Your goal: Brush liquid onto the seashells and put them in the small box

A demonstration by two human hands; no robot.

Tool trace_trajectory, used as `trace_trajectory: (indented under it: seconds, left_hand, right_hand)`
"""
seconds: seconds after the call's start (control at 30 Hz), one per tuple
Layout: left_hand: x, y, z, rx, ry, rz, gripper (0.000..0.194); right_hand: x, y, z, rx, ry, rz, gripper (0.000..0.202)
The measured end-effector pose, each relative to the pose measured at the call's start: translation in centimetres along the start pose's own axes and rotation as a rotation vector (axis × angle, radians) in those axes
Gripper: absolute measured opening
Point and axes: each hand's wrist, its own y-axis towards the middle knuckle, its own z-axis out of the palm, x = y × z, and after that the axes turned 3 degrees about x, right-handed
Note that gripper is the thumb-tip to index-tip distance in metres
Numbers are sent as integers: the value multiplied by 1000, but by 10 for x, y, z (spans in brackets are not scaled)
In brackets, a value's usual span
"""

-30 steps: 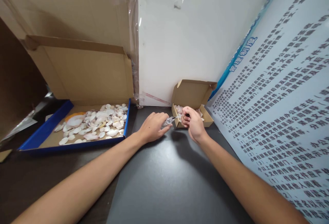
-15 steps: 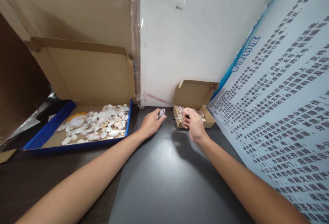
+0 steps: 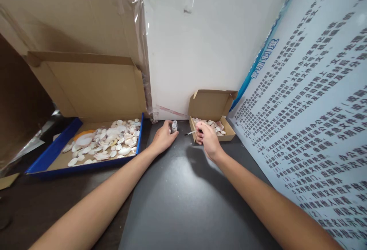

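Note:
My left hand [image 3: 164,137] is closed round a small clear glass bottle [image 3: 174,126] at the back of the grey mat. To its right, my right hand [image 3: 207,138] pinches a thin brush-like stick [image 3: 190,132], whose dark tip points left toward the bottle. Just behind that hand is a small open cardboard box [image 3: 228,136] with shells [image 3: 218,127] in it. Further left lies a blue-edged open box [image 3: 57,154] full of pale shells [image 3: 111,139], an orange one among them.
The grey mat [image 3: 172,204] covers the middle of the dark table [image 3: 25,211]. A white panel [image 3: 172,62] stands behind, and a printed poster [image 3: 315,101] leans along the right. A cardboard scrap [image 3: 8,181] lies at the far left.
The camera view has shifted, so most things appear further left. My right hand and the stick have moved slightly closer to the bottle, and the stick shows more clearly outside the small box.

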Motion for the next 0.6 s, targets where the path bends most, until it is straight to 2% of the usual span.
trace_trajectory:
  seconds: [0.07, 0.17, 0.27, 0.43, 0.6]
  left_hand:
    - [-2, -10, -4, -12, 13, 4, 43]
    - [-5, -31, -10, -9, -33, 43, 40]
    - [-6, -52, -17, 106, -298, 81, 38]
    - [0, -70, -28, 291, -669, -28, 29]
    - [8, -72, -32, 291, -865, -114, 34]
  right_hand:
    - [-5, -2, 3, 14, -5, 12, 20]
    - [-13, -8, 9, 41, -13, 20, 21]
    - [-21, -14, 16, 66, -17, 13, 22]
    - [-28, -24, 22, 117, -40, -27, 15]
    - [-35, -33, 23, 223, -216, -124, 14]
